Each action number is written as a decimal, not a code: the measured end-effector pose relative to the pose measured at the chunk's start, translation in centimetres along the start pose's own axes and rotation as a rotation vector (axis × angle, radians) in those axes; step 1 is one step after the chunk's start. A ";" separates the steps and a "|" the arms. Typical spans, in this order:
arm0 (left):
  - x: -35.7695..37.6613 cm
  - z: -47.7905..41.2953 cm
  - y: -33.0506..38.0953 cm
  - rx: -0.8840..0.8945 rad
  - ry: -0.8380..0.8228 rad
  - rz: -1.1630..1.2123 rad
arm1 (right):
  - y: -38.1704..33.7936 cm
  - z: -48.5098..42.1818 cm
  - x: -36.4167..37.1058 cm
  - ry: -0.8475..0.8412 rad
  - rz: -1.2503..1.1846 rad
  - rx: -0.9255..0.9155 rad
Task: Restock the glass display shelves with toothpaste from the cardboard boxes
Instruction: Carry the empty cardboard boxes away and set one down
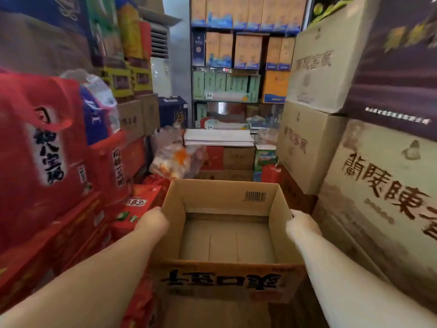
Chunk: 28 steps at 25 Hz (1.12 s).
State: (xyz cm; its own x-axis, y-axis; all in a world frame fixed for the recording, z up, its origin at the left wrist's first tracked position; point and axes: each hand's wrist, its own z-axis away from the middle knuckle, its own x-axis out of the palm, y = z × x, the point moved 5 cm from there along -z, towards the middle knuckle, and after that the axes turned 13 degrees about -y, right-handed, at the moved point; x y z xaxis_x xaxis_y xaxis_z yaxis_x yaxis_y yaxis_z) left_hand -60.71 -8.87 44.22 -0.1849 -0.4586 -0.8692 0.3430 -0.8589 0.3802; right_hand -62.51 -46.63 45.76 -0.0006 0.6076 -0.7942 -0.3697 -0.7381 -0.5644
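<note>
Storeroom aisle, view down over both forearms.

- Cardboard box (224,280): open-topped, at 6 o'clock of the view and held level between the hands. Printed near wall faces the person. Barcode on the far inner wall. Bottom flaps show inside.
- Left hand (152,221): at the box's 9 o'clock, pressed to the outside of the left wall just under the rim. Forearm is straight, running in from 7 o'clock. Fingers are hidden, so I cannot tell whether they curl.
- Right hand (301,223): at the box's 3 o'clock. Thumb hooks over the right rim, clasping that wall. Forearm comes in from 5 o'clock.
- Red cartons (35,150) stacked at 9 o'clock, tan cartons (378,185) at 3 o'clock.
- Shelf unit (236,67) at 12 o'clock, filled with orange-and-blue packs. White sheets (218,138) are piled below it, with a plastic bag (175,157) beside them.
</note>
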 end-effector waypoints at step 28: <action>32.0 -71.9 -7.3 -0.572 -0.533 0.085 | -0.4 -65.1 49.1 -0.558 -0.512 0.520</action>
State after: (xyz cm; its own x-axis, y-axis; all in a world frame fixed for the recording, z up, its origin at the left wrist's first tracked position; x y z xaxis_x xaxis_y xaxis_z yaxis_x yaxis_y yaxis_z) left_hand -2.95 -0.93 -9.11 -0.5038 -0.6894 -0.5204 0.7701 -0.6314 0.0908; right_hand -1.92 -35.53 -7.65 -0.1198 0.9772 -0.1751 -0.8198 -0.1969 -0.5378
